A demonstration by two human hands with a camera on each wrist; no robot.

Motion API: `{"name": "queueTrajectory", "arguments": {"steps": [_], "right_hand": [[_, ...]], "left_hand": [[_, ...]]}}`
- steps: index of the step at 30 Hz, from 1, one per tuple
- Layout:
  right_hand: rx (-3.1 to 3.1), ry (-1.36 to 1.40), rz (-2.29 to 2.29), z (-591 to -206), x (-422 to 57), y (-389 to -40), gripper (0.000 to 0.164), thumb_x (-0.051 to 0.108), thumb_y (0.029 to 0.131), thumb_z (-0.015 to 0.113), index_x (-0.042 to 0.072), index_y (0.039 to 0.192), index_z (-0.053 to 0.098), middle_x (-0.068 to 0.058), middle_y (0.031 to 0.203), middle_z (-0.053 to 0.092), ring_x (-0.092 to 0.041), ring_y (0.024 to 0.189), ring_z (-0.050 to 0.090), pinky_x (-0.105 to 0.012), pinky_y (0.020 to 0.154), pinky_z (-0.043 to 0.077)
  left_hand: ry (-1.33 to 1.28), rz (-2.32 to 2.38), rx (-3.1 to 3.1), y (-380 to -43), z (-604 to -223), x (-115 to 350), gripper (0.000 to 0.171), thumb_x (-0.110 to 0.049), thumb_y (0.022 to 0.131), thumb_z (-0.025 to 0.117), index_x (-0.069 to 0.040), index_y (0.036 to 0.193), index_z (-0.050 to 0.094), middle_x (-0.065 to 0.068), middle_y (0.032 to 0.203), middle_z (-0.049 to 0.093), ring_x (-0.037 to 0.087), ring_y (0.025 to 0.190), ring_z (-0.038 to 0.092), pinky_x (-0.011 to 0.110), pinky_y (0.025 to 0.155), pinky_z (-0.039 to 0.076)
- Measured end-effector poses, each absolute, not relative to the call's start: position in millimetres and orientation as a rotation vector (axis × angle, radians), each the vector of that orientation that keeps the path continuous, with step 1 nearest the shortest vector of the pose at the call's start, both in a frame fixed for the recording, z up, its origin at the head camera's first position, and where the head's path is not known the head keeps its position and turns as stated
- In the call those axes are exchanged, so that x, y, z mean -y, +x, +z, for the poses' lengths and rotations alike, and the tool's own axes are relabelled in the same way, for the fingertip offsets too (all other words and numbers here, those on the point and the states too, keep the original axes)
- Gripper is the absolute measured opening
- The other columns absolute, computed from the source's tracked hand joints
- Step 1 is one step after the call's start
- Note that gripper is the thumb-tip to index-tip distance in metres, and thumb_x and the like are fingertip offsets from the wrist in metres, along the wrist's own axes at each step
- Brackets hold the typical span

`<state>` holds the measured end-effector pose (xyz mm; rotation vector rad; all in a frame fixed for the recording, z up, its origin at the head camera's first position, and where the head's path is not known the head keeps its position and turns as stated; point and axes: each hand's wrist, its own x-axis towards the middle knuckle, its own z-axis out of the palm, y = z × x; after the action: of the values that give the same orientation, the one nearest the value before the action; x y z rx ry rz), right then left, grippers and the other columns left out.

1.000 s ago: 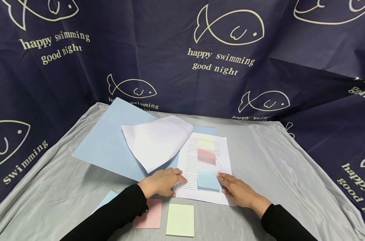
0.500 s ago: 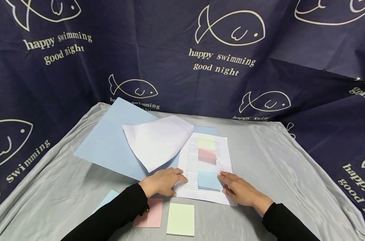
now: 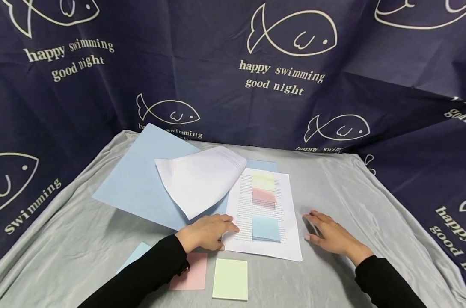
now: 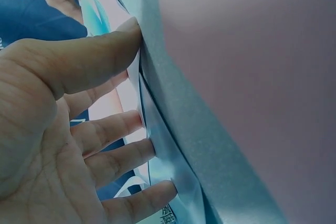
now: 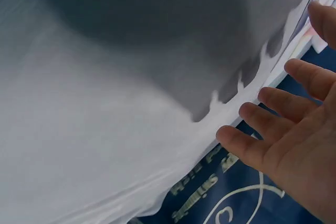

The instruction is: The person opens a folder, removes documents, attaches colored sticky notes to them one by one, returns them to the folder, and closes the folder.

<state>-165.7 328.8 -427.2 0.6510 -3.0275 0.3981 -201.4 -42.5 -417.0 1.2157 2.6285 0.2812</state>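
A printed sheet [image 3: 242, 214] lies in the middle of the table, with a yellow-green sticky note [image 3: 263, 181], a pink sticky note [image 3: 263, 197] and a blue sticky note [image 3: 265, 228] in a column on it. My left hand [image 3: 207, 232] rests at the sheet's lower left edge, thumb and fingers spread, touching the paper. In the left wrist view its fingers [image 4: 113, 163] are extended and apart. Right of the sheet, my right hand [image 3: 333, 234] is apart from the paper, above the grey cloth. Its fingers [image 5: 265, 121] are relaxed and hold nothing.
A blue folder [image 3: 136, 179] lies opened at the left, its cover raised off the cloth. A white page [image 3: 202, 182] is curled back over it. Near the front are a pink pad [image 3: 192, 273], a yellow-green pad [image 3: 230, 279] and a blue pad [image 3: 134, 256], partly behind the left sleeve.
My right hand has left the blue sticky note and moved right, off the sheet. My left hand has stayed in place at the sheet's edge.
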Motion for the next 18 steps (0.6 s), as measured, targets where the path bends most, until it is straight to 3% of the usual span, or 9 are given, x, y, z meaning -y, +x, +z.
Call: {"name": "queueTrajectory", "arguments": {"steps": [8,18], "right_hand": [[3.098,0.542,0.432,-420.7,-354.3,-165.5,0.066,0.035,0.08,0.072,-0.006,0.127,0.051,-0.035,0.13,0.04,-0.052,0.116,0.039,-0.06,0.088,0.035],[3.17,0.557,0.485,-423.0,-364.9,-165.4,0.067,0.033,0.078,0.073,-0.011,0.124,0.051,-0.04,0.127,0.039,-0.056,0.113,0.039,-0.061,0.087,0.034]], "left_hand": [[1.226,0.294,-2.625,-201.9,-418.1,43.4,0.054,-0.016,0.074,0.077,-0.019,0.124,0.06,0.011,0.134,0.048,0.024,0.121,0.045,0.04,0.093,0.04],[1.228,0.291,-2.624,-201.4,-417.8,42.6,0.054,-0.017,0.075,0.077,-0.019,0.125,0.06,0.01,0.135,0.048,0.024,0.122,0.044,0.041,0.093,0.04]]}}
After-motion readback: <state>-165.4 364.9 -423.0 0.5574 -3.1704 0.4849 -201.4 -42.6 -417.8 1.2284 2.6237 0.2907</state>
